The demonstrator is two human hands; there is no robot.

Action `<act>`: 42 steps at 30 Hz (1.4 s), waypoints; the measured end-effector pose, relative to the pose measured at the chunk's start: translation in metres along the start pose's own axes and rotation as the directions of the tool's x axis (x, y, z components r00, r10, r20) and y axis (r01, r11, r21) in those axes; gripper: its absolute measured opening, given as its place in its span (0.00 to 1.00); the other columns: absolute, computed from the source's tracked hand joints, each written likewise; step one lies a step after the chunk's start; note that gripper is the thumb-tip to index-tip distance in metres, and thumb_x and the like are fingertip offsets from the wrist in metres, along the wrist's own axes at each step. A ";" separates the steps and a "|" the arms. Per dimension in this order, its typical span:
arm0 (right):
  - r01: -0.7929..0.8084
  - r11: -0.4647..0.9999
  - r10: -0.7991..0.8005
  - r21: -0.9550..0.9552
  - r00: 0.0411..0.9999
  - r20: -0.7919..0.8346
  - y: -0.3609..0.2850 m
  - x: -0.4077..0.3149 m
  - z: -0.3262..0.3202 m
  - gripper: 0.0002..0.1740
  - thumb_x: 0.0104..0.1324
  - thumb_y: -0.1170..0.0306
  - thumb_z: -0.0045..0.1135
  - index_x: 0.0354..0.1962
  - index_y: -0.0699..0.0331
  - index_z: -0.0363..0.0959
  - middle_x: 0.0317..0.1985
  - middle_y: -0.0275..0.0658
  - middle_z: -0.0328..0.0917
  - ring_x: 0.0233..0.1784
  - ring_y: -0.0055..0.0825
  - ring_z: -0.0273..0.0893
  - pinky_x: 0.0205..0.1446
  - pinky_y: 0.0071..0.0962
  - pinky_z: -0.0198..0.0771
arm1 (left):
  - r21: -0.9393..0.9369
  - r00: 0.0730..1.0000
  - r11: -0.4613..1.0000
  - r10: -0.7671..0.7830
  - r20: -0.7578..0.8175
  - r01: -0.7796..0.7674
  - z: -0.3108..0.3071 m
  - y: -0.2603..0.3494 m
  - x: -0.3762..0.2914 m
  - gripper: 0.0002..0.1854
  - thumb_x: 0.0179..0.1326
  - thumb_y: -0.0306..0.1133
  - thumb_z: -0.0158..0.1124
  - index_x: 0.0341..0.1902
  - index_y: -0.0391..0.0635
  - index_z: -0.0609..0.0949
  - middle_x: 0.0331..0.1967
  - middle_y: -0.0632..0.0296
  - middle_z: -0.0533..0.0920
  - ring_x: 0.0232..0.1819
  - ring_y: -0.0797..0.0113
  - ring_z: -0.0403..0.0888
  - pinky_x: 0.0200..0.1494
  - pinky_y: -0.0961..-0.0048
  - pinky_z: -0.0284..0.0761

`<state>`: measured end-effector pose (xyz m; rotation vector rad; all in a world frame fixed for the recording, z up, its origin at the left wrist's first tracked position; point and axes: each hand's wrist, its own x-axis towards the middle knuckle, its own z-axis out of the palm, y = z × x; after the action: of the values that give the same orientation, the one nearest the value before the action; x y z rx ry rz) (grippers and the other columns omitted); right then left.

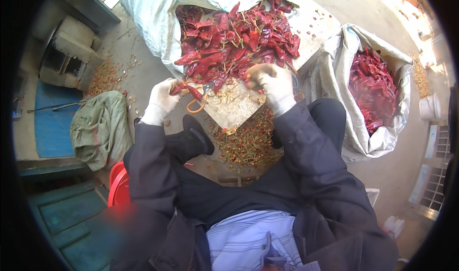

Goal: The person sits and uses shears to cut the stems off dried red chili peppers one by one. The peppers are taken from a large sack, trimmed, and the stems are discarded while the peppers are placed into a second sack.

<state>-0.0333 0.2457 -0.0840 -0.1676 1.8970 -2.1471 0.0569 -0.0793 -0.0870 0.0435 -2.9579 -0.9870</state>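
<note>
My left hand (163, 95), in a white glove, pinches a dried red chili pepper (194, 92) at the left of the board. Scissors with orange handles (197, 106) rest at the board's edge just under that pepper, their blades pointing at the heap. My gloved right hand (271, 80) is curled at the near right side of the heap, with red pepper skin showing at its fingertips; its fingers partly hide what it grips. A large heap of dried red chili peppers (236, 37) spills from a white woven sack (154, 23) onto the pale board (233, 107).
At right stands an open white woven sack (328, 77) holding red peppers (373, 88). Cut stems and scraps (247, 142) cover the floor between my feet. A green sack (102, 127) lies left, near a red plastic stool (120, 185). A white bucket (429, 106) stands far right.
</note>
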 end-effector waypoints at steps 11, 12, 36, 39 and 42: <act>-0.054 0.874 0.157 -0.483 0.972 0.176 0.020 -0.010 0.024 0.13 0.68 0.62 0.64 0.42 0.60 0.88 0.35 0.42 0.89 0.40 0.30 0.87 0.48 0.33 0.78 | 0.378 0.990 0.915 0.132 0.056 -0.143 0.046 -0.012 0.014 0.21 0.51 0.30 0.78 0.52 0.52 0.89 0.49 0.55 0.88 0.50 0.50 0.86 0.52 0.62 0.83; -0.038 0.876 0.143 -0.481 0.972 0.184 0.022 -0.011 0.023 0.12 0.67 0.65 0.64 0.44 0.61 0.88 0.36 0.42 0.89 0.42 0.32 0.87 0.49 0.33 0.78 | 0.352 0.991 0.927 0.126 0.039 -0.132 0.044 -0.010 0.015 0.20 0.51 0.30 0.78 0.51 0.51 0.89 0.48 0.55 0.88 0.49 0.50 0.86 0.52 0.62 0.83; -0.031 0.997 0.040 -0.073 0.992 0.120 0.017 -0.014 0.034 0.10 0.68 0.79 0.63 0.46 0.71 0.80 0.40 0.40 0.87 0.41 0.24 0.86 0.46 0.26 0.81 | -0.550 1.000 0.835 0.028 0.015 -0.015 0.029 0.089 0.005 0.16 0.61 0.27 0.72 0.53 0.38 0.86 0.40 0.60 0.89 0.39 0.71 0.85 0.46 0.73 0.80; 0.243 0.939 -0.221 -0.243 0.969 0.115 0.016 -0.021 0.037 0.08 0.67 0.78 0.65 0.43 0.68 0.81 0.36 0.42 0.87 0.39 0.29 0.87 0.43 0.30 0.81 | -0.627 0.987 0.770 -0.025 0.161 0.121 0.030 0.088 0.008 0.17 0.66 0.31 0.70 0.56 0.37 0.86 0.40 0.66 0.88 0.39 0.79 0.81 0.44 0.78 0.78; 0.474 0.787 -0.441 -0.395 0.880 0.176 0.017 -0.025 0.037 0.08 0.63 0.79 0.66 0.41 0.66 0.81 0.35 0.45 0.85 0.38 0.37 0.87 0.42 0.34 0.80 | -0.643 0.972 0.751 0.005 0.233 0.151 0.037 0.090 0.007 0.16 0.66 0.32 0.70 0.54 0.37 0.86 0.37 0.67 0.88 0.36 0.82 0.81 0.40 0.79 0.76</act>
<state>0.0020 0.2159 -0.0930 -0.8713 2.4562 -1.8941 0.0468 0.0142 -0.0627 0.0377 -2.5931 -2.1137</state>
